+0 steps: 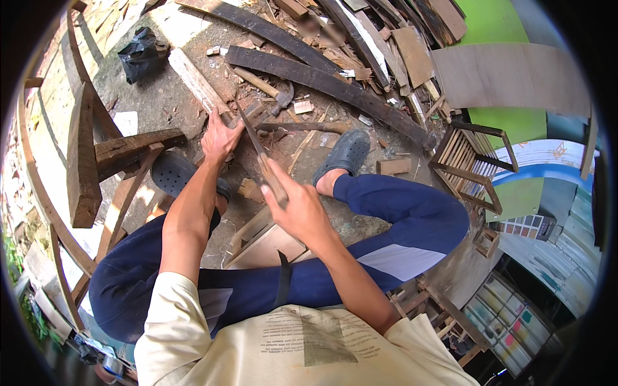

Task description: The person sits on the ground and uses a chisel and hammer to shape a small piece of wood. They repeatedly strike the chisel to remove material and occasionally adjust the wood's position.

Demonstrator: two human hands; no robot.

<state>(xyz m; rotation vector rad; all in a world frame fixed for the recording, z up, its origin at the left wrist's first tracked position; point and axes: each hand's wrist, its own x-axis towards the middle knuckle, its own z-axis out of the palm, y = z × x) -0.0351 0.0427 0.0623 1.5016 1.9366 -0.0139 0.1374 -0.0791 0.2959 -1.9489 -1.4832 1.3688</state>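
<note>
My left hand (221, 138) is closed round the near end of a pale wooden bar (195, 78), which slants away to the upper left with its far end low over the ground. In my right hand (297, 209) is a long-bladed knife (252, 133), gripped by its wooden handle. Its blade points up and to the left, close beside my left hand and the near end of the bar. Whether blade and wood touch, I cannot tell. Just beyond lies a hammer (262, 85) with a wooden handle. A second wooden-handled tool (322, 127) lies nearer, its far part partly hidden.
Dark planks (335, 92) and scrap wood lie across the far side. A black plastic bag (140, 56) sits at the far left, above a beam frame (84, 161). My clog-clad feet flank the work, with a small wood block (393, 166) by the right. A slatted rack (473, 161) stands rightward.
</note>
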